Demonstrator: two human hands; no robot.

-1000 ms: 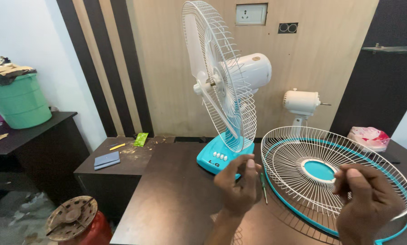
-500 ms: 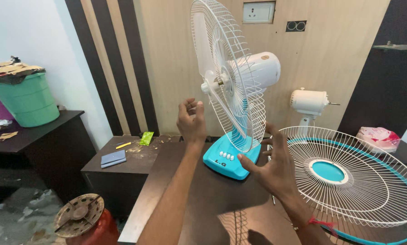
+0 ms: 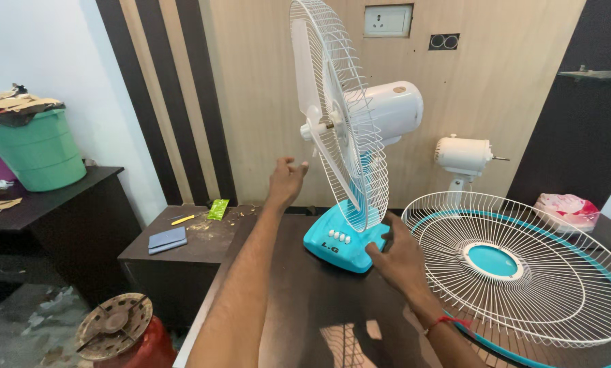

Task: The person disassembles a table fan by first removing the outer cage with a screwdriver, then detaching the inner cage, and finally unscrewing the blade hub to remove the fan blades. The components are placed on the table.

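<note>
Two bare hands reach toward a white fan (image 3: 350,129) standing upright on its turquoise base (image 3: 339,243) at the back of a dark table (image 3: 299,307), close to a panelled wall. The left hand (image 3: 285,180) is raised, fingers loosely open, near the hub of the blades and holding nothing. The right hand (image 3: 399,259) hovers open beside the base, fingers spread, just short of it or barely touching; which cannot be told. To the right, a loose front grille (image 3: 517,269) with a turquoise centre lies flat on the table. Behind it stands a second white motor head (image 3: 464,155), and a pink bag (image 3: 568,210) sits near the wall. At left, a lower cabinet (image 3: 183,238) carries a blue-grey notebook (image 3: 167,239), and a green bucket (image 3: 38,150) rests on a dark desk.
</note>
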